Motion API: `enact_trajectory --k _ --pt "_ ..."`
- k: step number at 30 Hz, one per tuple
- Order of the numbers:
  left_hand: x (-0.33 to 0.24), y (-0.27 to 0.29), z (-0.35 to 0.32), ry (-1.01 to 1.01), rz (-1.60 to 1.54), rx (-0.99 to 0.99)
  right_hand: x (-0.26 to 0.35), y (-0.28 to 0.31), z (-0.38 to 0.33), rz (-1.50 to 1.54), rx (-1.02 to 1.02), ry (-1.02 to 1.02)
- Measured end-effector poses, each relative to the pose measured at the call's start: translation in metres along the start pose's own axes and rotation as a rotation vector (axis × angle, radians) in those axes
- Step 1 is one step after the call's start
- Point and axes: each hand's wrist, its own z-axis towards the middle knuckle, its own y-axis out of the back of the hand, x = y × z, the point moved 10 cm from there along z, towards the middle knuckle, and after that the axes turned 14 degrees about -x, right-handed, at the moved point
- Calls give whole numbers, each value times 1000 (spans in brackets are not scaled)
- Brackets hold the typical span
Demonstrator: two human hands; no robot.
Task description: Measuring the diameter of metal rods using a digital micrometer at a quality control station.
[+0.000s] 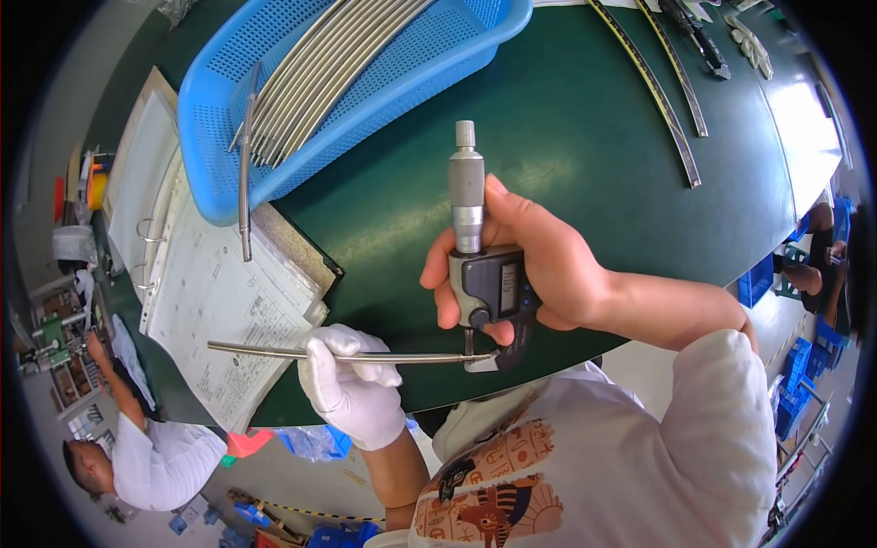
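Observation:
In my bare right hand (539,256) is a digital micrometer (482,274), its fingers wrapped round the frame and its ratchet end pointing to the far side. My left hand (352,379), in a white glove, pinches a thin steel rod (274,351) that lies roughly level. The rod's right end sits at the micrometer's measuring gap, near the tip of the spindle. Whether both jaws touch it I cannot tell. A lone rod (245,183) leans across the near wall of the blue basket (365,132), where several like rods (311,82) lie side by side.
An open ring binder with printed drawings (219,320) lies at the left under the basket's corner. Two long slim strips (671,114), a dark tool (699,36) and a white glove (751,46) rest on the green table (585,100). Another person (155,461) works at the far left.

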Motion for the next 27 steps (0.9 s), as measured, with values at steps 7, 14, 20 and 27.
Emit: enact_trajectory --k 7,14,20,27 --pt "0 -1 0 8 -16 11 -1 -2 0 75 39 -23" --pt "1 2 0 2 19 -15 -1 -1 0 47 19 -13" --pt "0 3 0 -9 50 -47 0 0 1 46 15 1" --pt "-1 3 0 -36 56 -20 -1 0 1 67 19 -20"
